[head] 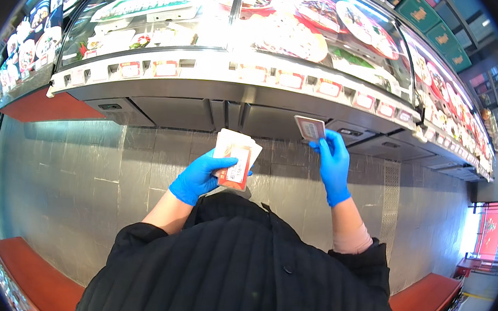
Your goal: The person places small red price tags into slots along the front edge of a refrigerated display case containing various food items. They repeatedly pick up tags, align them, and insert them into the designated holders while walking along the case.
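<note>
Both of my hands wear blue disposable gloves. My left hand point(204, 171) grips a fanned stack of cards point(235, 165), its thumb across the front one, which is red and white and bears writing. Held up to the right, near the lower panels of the display case, my right hand point(334, 163) pinches a single card point(309, 129) between thumb and fingers. Beyond my hands, similar red-bordered cards point(329, 88) sit in a white label rail point(203, 69) along the front of a glass display case.
Plates of food point(317, 10) stand behind the lit glass, partly washed out by glare. A steel base point(170, 107) with handles runs beneath. Grey floor tiles point(140, 167) lie below my hands. Red-brown surfaces point(35, 270) flank my body, and green boxes point(448, 44) stand at the upper right.
</note>
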{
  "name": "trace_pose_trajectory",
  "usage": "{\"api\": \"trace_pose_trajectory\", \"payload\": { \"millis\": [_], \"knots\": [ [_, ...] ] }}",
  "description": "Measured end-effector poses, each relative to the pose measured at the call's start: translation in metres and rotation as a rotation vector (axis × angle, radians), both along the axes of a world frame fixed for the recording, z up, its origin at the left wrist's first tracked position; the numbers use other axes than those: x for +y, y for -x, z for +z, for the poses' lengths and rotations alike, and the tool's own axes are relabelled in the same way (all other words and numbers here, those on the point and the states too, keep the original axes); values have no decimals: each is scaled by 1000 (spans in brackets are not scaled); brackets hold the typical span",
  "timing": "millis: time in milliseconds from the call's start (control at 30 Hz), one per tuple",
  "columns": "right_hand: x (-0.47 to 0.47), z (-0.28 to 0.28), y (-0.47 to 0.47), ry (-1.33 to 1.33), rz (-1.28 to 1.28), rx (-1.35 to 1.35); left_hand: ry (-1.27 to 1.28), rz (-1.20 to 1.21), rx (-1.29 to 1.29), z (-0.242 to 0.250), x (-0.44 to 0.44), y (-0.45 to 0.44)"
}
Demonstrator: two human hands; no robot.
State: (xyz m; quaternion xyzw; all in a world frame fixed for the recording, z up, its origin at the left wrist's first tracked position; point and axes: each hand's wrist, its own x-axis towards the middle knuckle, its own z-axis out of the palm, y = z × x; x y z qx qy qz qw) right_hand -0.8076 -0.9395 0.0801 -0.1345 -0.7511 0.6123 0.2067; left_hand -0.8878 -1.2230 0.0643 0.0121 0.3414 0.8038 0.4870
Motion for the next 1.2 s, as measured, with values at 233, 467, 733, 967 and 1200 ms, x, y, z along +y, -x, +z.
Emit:
{"api": "trace_pose_trajectory", "payload": {
  "millis": [233,467,733,967,1200],
  "knots": [
    [13,2,172,-323,88,24,2,81,1,0,11,88],
    [4,-32,250,-840,263,70,-175,244,-86,-1,5,113],
    [-35,-5,228,-706,408,13,107,444,140,-1,24,119],
    [-17,4,184,303,378,-348,-156,362,-103,3,54,131],
    [14,16,131,790,263,-159,10,216,15,4,97,141]
  ]
}}
